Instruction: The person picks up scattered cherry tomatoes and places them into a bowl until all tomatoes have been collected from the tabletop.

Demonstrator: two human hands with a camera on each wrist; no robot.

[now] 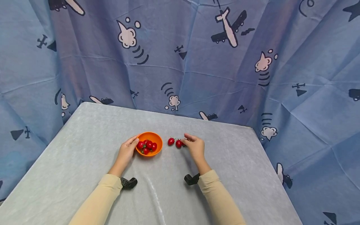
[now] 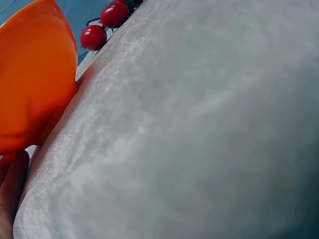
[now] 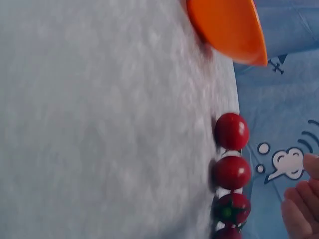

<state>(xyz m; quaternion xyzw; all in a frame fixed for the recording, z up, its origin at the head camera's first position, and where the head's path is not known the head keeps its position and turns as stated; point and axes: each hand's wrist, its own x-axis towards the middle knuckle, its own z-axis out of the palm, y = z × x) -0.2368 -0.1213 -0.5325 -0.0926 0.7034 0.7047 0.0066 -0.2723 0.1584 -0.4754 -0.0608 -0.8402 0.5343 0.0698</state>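
Observation:
My left hand [image 1: 126,152] grips the near left side of an orange bowl [image 1: 158,140], its thumb over the rim. Several cherry tomatoes [image 1: 149,144] with green stems lie inside. Right of the bowl, a row of loose cherry tomatoes [image 1: 171,141] rests on the cloth; several show in the right wrist view, one tomato [image 3: 232,208] with its green stem end facing the camera. Over the right end of this row hovers my right hand [image 1: 196,147], fingers loosely bent with nothing between them. From the head view it partly covers the last tomatoes.
A pale grey cloth covers the table [image 1: 107,125]. Behind it and at both sides hangs a blue curtain [image 1: 157,78] printed with airplanes and clouds. Black wrist-worn devices, one on the left wrist [image 1: 128,183] and one on the right wrist [image 1: 192,179], jut out inward.

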